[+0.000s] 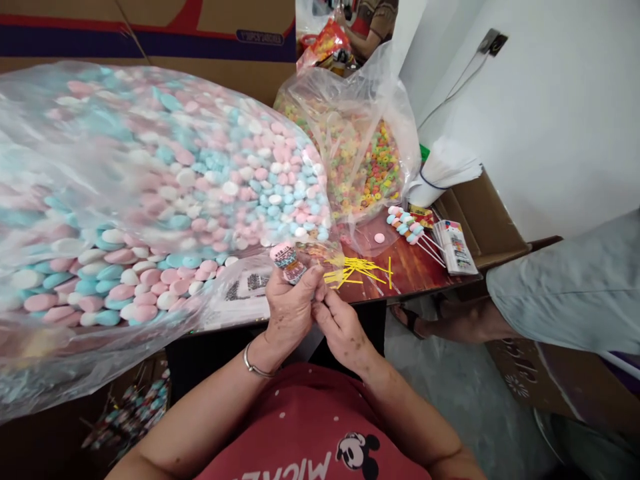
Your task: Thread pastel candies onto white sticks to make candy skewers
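Left hand (293,310) closed around a wrapped bundle of sweets (287,261) at the bench's near edge; right hand (345,327) meets it just below — whether its fingers pinch anything cannot be told. Step judged as securing the wrapping's lower end — next move calls for a steady left hold, yellow ties (357,269) lying near on the bench (413,273).

A white wall (565,113) stands at two o'clock, bearing a dark socket (493,43) with trailing cables (431,115). Grey floor (435,380) shows between four and five, a glossy reddish table (417,277) near four, a printed cardboard box (165,48) between ten and eleven.
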{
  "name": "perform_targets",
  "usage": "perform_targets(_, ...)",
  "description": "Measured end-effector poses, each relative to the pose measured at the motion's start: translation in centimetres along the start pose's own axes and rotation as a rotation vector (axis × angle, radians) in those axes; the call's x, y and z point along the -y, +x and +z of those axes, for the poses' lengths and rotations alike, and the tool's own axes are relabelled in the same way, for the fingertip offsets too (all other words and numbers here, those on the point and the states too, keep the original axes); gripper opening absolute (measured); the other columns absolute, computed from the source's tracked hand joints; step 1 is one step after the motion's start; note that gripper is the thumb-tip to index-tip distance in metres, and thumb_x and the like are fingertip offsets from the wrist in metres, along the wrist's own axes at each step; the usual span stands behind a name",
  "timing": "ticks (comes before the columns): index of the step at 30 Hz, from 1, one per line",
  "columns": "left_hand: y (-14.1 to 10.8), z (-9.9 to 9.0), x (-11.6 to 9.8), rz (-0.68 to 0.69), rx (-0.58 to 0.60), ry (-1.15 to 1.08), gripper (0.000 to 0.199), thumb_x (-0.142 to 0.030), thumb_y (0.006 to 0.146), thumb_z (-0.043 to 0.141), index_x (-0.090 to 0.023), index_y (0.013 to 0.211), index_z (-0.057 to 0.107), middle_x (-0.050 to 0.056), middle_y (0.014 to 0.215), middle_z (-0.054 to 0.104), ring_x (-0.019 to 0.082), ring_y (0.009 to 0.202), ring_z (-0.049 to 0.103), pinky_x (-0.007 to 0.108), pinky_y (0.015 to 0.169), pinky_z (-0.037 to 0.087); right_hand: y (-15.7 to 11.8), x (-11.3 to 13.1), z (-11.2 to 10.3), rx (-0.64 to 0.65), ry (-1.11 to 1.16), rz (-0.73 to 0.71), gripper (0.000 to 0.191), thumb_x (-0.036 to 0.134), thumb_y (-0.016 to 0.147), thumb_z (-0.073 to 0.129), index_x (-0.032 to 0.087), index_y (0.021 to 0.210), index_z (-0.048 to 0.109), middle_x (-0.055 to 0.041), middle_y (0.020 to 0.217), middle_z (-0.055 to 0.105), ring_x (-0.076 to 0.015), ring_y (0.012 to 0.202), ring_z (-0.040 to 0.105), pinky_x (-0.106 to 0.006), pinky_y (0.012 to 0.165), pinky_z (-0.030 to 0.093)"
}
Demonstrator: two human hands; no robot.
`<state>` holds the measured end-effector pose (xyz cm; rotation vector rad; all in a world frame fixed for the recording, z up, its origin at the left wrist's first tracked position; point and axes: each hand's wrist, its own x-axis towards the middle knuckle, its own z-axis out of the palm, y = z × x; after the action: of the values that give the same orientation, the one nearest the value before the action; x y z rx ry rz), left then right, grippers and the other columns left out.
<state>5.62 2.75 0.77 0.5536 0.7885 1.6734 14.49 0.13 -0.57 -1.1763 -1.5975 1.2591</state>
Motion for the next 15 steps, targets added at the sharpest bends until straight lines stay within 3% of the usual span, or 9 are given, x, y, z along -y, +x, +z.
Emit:
perform_targets(4,0.9,-0.1,-1.3,0.037,0.049,0.055,0.032,-0.036,0.069,0.082,-0.02,0.081,0.057,-0.004,0.056,0.06,0.011,0.047,0.054,0.023,0.05,0.046,-0.6,-0.4,-1.0,-0.012,-0.172,-0.073,0.026,0.032,0.097,0.038,0.018,0.096,0.059,-0.0002,0.077,0.056,-0.0121,0.068,0.051,-0.023,0.065,0.041)
perform_targets(7,2.0,-0.6,-4.8,0.217,0.028,0.116,0.033,-0.047,0.072,0.077,-0.022,0.088,0.062,0.003,0.077,0.071,0.018,0.072,0.066,0.031,0.071,0.054,-0.8,-0.4,-3.3,0.048,-0.45,-0.196,0.027,0.027,0.097,0.038,0.019,0.077,0.054,0.0026,0.064,0.049,-0.0102,0.057,0.042,-0.023,0.057,0.033)
perform_targets(9,2.2,-1.0,-7.4,0.328,0.059,0.247,0.029,-0.043,0.076,0.075,-0.024,0.095,0.065,0.005,0.096,0.072,0.022,0.095,0.066,0.033,0.083,0.053,-0.7,-0.2,-4.9,0.156,-0.636,-0.33,0.029,0.024,0.097,0.039,0.02,0.07,0.051,0.0028,0.061,0.048,-0.0103,0.055,0.04,-0.025,0.055,0.029)
perform_targets(11,1.6,-1.5,-9.0,0.092,0.334,0.576,0.021,-0.032,0.076,0.076,-0.021,0.093,0.07,0.007,0.099,0.071,0.024,0.097,0.066,0.029,0.083,0.051,-0.5,0.1,-6.1,0.258,-0.769,-0.466,0.029,0.022,0.097,0.039,0.02,0.07,0.052,0.0017,0.062,0.051,-0.0114,0.057,0.043,-0.026,0.056,0.028)
perform_targets(13,0.8,-1.9,-9.2,-0.142,0.632,0.785,0.013,-0.029,0.076,0.075,-0.02,0.086,0.072,0.007,0.087,0.072,0.023,0.084,0.067,0.028,0.075,0.05,-0.1,0.6,-6.7,0.316,-0.846,-0.582,0.029,0.021,0.097,0.039,0.02,0.073,0.055,0.0001,0.065,0.055,-0.0128,0.059,0.045,-0.028,0.057,0.029)
perform_targets(14,0.4,-2.2,-8.8,-0.188,0.698,0.8,0.012,-0.03,0.077,0.074,-0.021,0.084,0.071,0.006,0.082,0.071,0.022,0.08,0.067,0.029,0.074,0.05,0.0,0.9,-6.8,0.334,-0.87,-0.634,0.029,0.02,0.098,0.038,0.02,0.075,0.056,-0.0007,0.066,0.056,-0.0135,0.06,0.046,-0.029,0.057,0.029)
perform_targets(15,0.1,-2.5,-8.3,-0.191,0.689,0.783,0.013,-0.033,0.079,0.071,-0.022,0.084,0.07,0.005,0.078,0.07,0.022,0.077,0.067,0.029,0.072,0.051,0.2,1.2,-6.7,0.35,-0.893,-0.685,0.03,0.02,0.098,0.037,0.02,0.076,0.057,-0.0016,0.066,0.056,-0.0143,0.061,0.046,-0.03,0.058,0.029)
